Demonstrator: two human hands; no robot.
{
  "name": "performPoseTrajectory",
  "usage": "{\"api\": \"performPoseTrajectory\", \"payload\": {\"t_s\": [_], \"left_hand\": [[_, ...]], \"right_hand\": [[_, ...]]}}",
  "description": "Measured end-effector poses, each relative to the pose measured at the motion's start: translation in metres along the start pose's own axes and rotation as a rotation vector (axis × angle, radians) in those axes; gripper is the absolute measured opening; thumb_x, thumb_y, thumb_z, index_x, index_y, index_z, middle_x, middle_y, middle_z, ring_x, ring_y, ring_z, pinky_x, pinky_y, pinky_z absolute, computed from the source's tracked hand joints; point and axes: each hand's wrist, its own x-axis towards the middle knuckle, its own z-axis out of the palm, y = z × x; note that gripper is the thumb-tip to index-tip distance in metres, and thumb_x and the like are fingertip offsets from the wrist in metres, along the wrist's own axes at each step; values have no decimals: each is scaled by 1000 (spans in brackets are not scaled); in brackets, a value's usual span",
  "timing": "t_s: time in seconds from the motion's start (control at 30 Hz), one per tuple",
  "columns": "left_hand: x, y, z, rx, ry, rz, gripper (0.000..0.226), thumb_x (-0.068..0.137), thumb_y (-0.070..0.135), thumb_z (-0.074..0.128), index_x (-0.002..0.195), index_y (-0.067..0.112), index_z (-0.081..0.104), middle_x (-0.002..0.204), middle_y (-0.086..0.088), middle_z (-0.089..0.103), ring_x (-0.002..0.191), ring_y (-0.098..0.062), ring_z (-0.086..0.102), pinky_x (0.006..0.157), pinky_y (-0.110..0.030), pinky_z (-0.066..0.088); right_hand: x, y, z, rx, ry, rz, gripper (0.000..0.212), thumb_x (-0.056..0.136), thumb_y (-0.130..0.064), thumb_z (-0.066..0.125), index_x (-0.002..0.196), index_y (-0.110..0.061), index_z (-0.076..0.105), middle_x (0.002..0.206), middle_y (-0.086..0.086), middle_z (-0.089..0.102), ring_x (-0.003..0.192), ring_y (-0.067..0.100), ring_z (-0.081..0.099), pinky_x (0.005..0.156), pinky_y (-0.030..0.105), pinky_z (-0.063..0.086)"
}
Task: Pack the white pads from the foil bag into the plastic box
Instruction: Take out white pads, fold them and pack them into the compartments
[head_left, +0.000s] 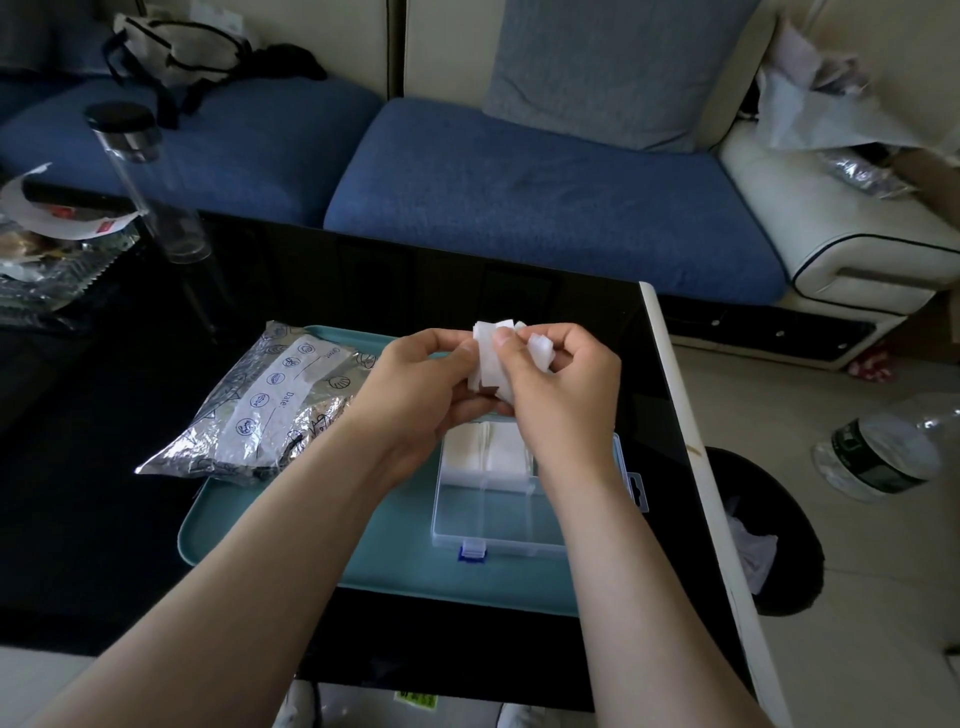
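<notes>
White pads (488, 358) pinched between both hands, above plastic box (498, 512).

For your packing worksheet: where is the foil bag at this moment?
In the head view, the foil bag lies on the left part of the teal tray, left of the clear plastic box and beside the left hand.

Above the black table (130, 415), the left hand (415, 395) and right hand (563, 395) together pinch a small bunch of white pads (491, 358), held over the clear plastic box (498, 525). The box lies open on a teal tray (291, 545), with more white pads stacked in its far compartments. The crinkled foil bag (270, 405) lies on the tray's left far corner, just beside the left hand.
</notes>
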Motion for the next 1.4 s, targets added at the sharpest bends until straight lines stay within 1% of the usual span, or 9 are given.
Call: {"api": "performPoseTrajectory", "payload": {"t_s": [0.1, 0.3, 0.5, 0.6, 0.73, 0.87, 0.97, 1.2, 1.4], "left_hand": [[0, 0, 2, -37, -11, 3, 17, 109, 12, 53, 114, -1, 62, 95, -21, 77, 76, -23, 76, 65, -28, 62], [-1, -2, 3, -11, -15, 23, 23, 107, 19, 60, 118, -1, 64, 105, -26, 76, 81, -24, 73, 70, -28, 63], [3, -4, -1, 57, 107, 89, 14, 104, 10, 62, 115, 1, 63, 105, -22, 76, 94, -28, 78, 81, -35, 66], [5, -4, -1, 62, 140, 94, 13, 104, 10, 62, 115, 3, 63, 109, -21, 75, 95, -27, 78, 80, -34, 66], [7, -5, -4, 53, 181, 91, 10, 103, 9, 63, 113, 4, 64, 110, -23, 74, 97, -30, 78, 82, -38, 66], [8, -7, -7, 85, 191, 85, 11, 102, 8, 64, 113, 6, 66, 109, -22, 74, 90, -29, 78, 76, -34, 65], [10, -8, -8, 67, 162, 75, 15, 103, 8, 63, 116, 6, 68, 112, -23, 74, 95, -30, 78, 80, -35, 64], [4, -3, -8, 35, -29, 56, 26, 109, 7, 49, 126, 2, 68, 110, -17, 79, 104, -27, 77, 88, -34, 64], [4, -1, -6, 0, -21, 42, 26, 110, 9, 47, 125, 3, 68, 109, -16, 79, 102, -26, 78, 86, -34, 64]], "right_hand": [[0, 0, 2, -53, 15, -31, 21, 89, -33, 83, 91, -17, 70, 84, -4, 74, 79, 13, 75, 62, 43, 66], [-2, -1, 1, -104, 37, -76, 16, 92, -29, 81, 93, -18, 69, 84, -8, 71, 75, 5, 70, 59, 17, 54], [-3, -3, 2, -69, -107, -59, 19, 99, -14, 68, 115, -21, 61, 108, -5, 68, 86, 5, 68, 63, 10, 49], [-5, -6, 0, -42, -91, -19, 35, 100, -8, 58, 127, -27, 49, 100, -6, 63, 78, 8, 67, 57, 13, 48], [-5, -9, -4, 35, -7, 31, 44, 96, -6, 62, 131, -25, 44, 96, -1, 64, 72, 6, 65, 54, 12, 47], [-3, -13, -5, 82, 39, 30, 35, 93, -11, 67, 125, -20, 58, 100, -9, 62, 70, -3, 63, 57, 10, 46], [-3, -16, -5, 96, 29, 5, 26, 93, -13, 69, 118, -20, 68, 100, -8, 71, 76, -3, 67, 60, 11, 48], [-5, -14, -1, -43, -100, -42, 6, 89, -23, 79, 94, -22, 77, 81, -9, 77, 77, 7, 74, 67, 32, 63], [-3, -9, -2, -103, -100, -44, 6, 89, -26, 80, 93, -22, 78, 79, -10, 75, 77, 6, 72, 66, 28, 61]]}}
